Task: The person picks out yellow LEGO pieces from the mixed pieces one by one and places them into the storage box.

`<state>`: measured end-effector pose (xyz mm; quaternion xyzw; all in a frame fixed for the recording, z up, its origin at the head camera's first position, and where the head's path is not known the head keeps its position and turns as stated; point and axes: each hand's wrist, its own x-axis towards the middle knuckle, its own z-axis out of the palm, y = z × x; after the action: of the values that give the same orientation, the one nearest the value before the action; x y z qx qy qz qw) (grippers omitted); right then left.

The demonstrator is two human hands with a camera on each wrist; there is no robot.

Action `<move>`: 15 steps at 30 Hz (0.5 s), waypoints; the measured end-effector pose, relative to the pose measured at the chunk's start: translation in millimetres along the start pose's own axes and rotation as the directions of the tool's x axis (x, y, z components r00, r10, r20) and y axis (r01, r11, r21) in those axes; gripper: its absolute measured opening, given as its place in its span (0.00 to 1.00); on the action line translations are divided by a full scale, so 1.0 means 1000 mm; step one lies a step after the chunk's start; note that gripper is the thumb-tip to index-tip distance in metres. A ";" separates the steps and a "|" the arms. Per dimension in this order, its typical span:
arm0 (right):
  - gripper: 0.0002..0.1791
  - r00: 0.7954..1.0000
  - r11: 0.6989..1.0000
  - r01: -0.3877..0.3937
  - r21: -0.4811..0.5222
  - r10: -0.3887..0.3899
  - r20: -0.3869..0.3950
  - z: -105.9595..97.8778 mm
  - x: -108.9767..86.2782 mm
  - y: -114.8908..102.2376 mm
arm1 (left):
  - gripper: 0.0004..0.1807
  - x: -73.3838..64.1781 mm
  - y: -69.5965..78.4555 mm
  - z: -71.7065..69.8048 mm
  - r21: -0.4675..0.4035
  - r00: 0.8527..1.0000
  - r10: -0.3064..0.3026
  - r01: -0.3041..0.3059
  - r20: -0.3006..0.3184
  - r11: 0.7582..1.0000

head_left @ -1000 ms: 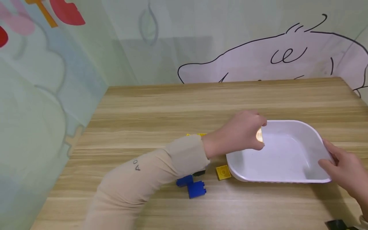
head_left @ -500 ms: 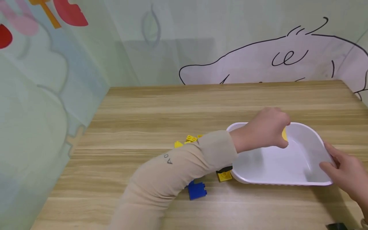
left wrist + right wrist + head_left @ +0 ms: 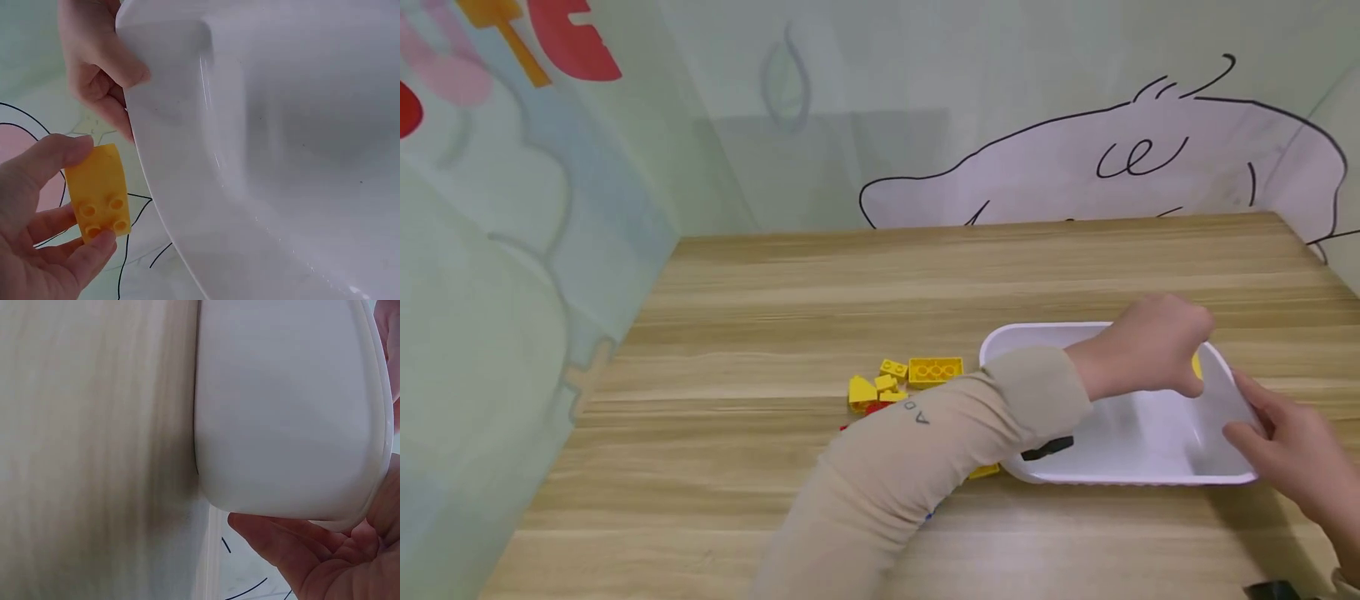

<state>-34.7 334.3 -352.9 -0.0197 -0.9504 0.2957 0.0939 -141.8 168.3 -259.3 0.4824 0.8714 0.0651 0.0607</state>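
My left hand [image 3: 1150,346] pinches a yellow toy brick [image 3: 100,187] between thumb and fingers, over the right end of a white plastic tub [image 3: 1127,442]. In the left wrist view the brick shows a smooth curved part and several studs, beside the tub's rim. Only a sliver of it appears in the head view. My right hand [image 3: 1296,442] grips the tub's right rim, thumb inside and fingers outside. From the right wrist view, fingers [image 3: 275,547] lie along the tub's outer wall. The visible tub floor bears no bricks.
Left of the tub lie a yellow block [image 3: 936,372], a yellow sloped brick [image 3: 862,393], smaller yellow pieces and a red piece [image 3: 876,408]. The left sleeve [image 3: 880,467] hides most of a blue brick [image 3: 930,517]. A painted wall [image 3: 820,167] borders the wooden table [image 3: 760,350].
My left hand has moved right across the tub with the yellow brick, toward the right hand. Its sleeve now covers the blue bricks and uncovers yellow ones. The right hand keeps its grip.
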 end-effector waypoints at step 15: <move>0.29 1.000 1.000 0.020 -0.012 -0.020 -0.017 0.000 0.001 0.001 | 0.12 0.011 -0.006 0.021 -0.034 0.998 0.058 -0.058 0.010 0.998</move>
<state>-36.0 334.9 -353.3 -0.0132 -0.9515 0.2890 0.1050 -149.0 176.1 -281.7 0.5066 0.8555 0.0787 0.0718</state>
